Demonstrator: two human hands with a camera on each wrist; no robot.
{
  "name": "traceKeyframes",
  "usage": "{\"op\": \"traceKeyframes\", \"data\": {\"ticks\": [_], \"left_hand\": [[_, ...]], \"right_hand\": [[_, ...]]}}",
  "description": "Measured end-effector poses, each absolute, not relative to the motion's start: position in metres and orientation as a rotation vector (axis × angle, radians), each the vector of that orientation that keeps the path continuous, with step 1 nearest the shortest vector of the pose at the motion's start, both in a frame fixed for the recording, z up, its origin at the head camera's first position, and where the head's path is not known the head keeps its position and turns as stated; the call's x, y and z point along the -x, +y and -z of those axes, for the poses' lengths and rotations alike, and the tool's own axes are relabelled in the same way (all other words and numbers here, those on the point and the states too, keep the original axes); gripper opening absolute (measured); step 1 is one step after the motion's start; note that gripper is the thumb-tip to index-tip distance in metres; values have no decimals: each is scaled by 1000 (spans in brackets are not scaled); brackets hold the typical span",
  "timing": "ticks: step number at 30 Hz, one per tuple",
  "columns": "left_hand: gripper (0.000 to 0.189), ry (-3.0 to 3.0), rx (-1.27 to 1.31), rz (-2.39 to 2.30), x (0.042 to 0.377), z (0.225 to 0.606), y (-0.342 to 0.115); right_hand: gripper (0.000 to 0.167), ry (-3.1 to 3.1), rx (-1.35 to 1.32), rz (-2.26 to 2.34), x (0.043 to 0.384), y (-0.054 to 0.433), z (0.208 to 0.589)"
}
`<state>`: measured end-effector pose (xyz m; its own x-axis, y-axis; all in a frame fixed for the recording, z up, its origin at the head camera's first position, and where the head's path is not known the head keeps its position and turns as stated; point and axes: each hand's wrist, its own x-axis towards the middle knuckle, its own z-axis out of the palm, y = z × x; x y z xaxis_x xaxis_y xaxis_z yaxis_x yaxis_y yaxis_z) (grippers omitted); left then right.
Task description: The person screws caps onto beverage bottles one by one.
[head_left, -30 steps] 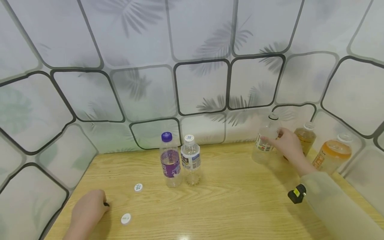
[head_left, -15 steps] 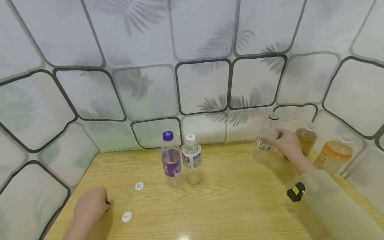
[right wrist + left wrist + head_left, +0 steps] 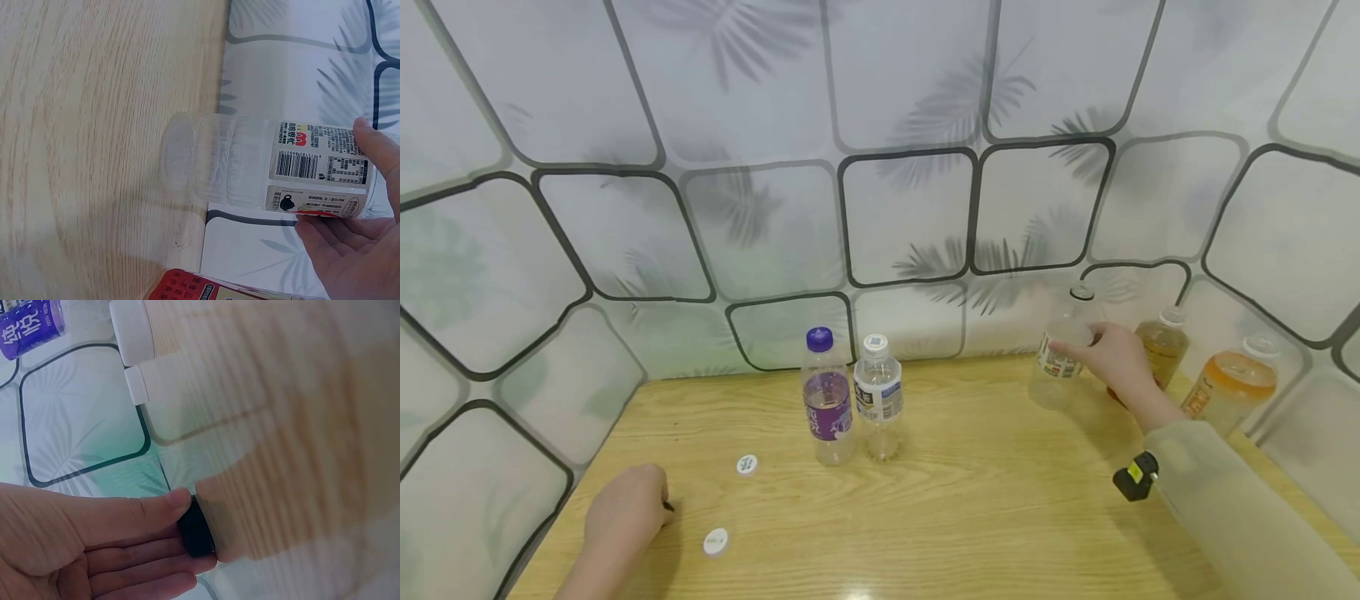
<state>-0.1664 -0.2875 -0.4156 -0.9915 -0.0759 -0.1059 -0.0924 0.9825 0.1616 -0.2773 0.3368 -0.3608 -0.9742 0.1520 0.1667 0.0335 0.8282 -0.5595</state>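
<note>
At the left side of the table my left hand (image 3: 623, 510) pinches a small black bottle cap (image 3: 197, 526) between thumb and fingers, with the cap's edge down at the tabletop. My right hand (image 3: 1116, 360) grips a clear, uncapped plastic bottle (image 3: 244, 161) around its labelled middle. That bottle stands upright near the back right of the table. Two white caps lie to the right of my left hand, a nearer one (image 3: 716, 542) and a farther one (image 3: 747, 464).
A purple-labelled bottle with a blue cap (image 3: 829, 408) stands beside a white-capped clear bottle (image 3: 878, 404) at the back middle. Right of my right hand are an amber bottle (image 3: 1163, 350) and an orange-banded bottle (image 3: 1232, 383). Patterned wall covering (image 3: 902, 217) rises behind the wooden table (image 3: 925, 517).
The whole head view shifts slightly. Both hands keep their holds, and the bottles and caps stay in their places.
</note>
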Motion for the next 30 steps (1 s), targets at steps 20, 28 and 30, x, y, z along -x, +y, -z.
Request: {"op": "traceKeyframes", "data": {"ticks": [20,28,30], "left_hand": [[24,3065,109,-272,164,416,-287],[26,3062,100,-270,165,417,-288],[27,3053,107,-265,165,417,-288]], "right_hand": [[56,-2789,84,-821,278,331,360],[59,-2822,63,-765,274,320,346],[61,-2832,61,-760,273,316,342]]}}
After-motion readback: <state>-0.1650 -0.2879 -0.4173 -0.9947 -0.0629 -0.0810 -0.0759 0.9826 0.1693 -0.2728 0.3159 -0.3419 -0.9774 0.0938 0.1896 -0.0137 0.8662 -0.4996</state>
